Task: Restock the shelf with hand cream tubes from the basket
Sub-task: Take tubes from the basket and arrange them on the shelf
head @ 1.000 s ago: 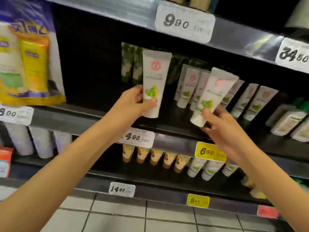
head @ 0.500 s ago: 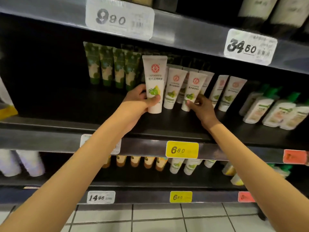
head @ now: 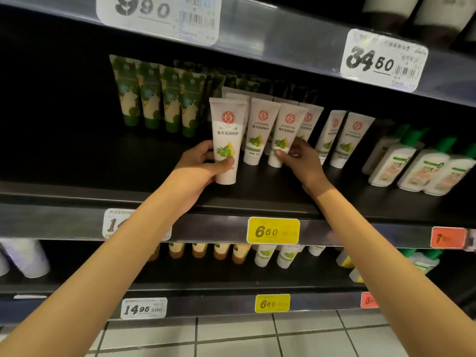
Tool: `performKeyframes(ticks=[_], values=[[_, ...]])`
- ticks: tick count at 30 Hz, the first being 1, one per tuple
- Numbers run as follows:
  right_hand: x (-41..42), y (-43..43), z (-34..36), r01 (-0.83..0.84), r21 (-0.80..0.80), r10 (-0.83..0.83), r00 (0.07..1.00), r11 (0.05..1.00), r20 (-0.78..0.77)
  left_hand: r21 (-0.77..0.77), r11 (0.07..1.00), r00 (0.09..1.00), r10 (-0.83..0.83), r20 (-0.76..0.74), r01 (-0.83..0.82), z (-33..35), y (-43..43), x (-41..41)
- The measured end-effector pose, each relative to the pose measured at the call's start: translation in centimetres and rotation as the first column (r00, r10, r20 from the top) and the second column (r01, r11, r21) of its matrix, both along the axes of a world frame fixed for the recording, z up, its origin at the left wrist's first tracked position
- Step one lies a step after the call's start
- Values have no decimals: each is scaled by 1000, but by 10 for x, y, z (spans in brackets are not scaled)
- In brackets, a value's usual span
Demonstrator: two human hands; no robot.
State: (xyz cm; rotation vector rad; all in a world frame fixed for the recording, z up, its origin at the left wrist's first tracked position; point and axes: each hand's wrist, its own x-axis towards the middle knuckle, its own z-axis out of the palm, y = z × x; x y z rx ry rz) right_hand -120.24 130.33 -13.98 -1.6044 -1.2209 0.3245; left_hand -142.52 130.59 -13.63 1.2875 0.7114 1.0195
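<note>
Both hands reach onto the dark shelf [head: 103, 173]: the left hand [head: 201, 167] wraps fingers and thumb round an upright white hand cream tube [head: 226, 130], cap down; at its 3 o'clock the right hand [head: 305, 164] pinches a second tube [head: 285, 127] in the white row [head: 260, 130]. Green tubes [head: 159, 99] stand at 10 o'clock, a yellow price tag [head: 273, 231] at 6.

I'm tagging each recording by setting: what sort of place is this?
Most likely a supermarket or drugstore aisle. Printed price tags line the front edges of each shelf, identical white hand cream tubes stand in rows beside green tubes, and white bottles with green caps stand at the right end.
</note>
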Motion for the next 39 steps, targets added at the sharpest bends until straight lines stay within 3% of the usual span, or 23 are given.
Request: performKeyframes(ticks=[5,9,11,14,19,21,24,27,31,39], values=[[-6,-4,2,34,-21,-35,999,999,-23,4,1000,1000,-12,1,12,0,-1,1],[-28,-27,7,177,204,-162,983,963,-89,-17,1000,1000,-6,12,6,0,-2,4],[-48,-39,5,-21,148,23,1000,989,-15,-24,1000,999,0,41,1,0,-3,5],[-74,-48,0,-309,53,311,950,950,-18,-22,997,990,-67,125,70,2,-9,12],[-67,-53,11,-311,103,312,950,945,15,-16,991,973,-128,193,134,10,-22,28],[-52,-55,12,-271,97,269,963,958,28,-10,987,978,-157,135,160,15,-25,26],[-16,-55,12,-57,95,57,998,994,8,95,994,994,-46,-101,55,21,-26,22],[23,-52,9,136,-41,-132,986,990,97,145,989,984,49,-172,-24,22,-26,19],[41,-40,1,184,-99,-162,967,978,195,123,991,971,84,-222,-58,18,-22,18],[37,-18,-1,187,-73,-174,972,980,157,116,989,962,117,-246,-91,19,-19,16]])
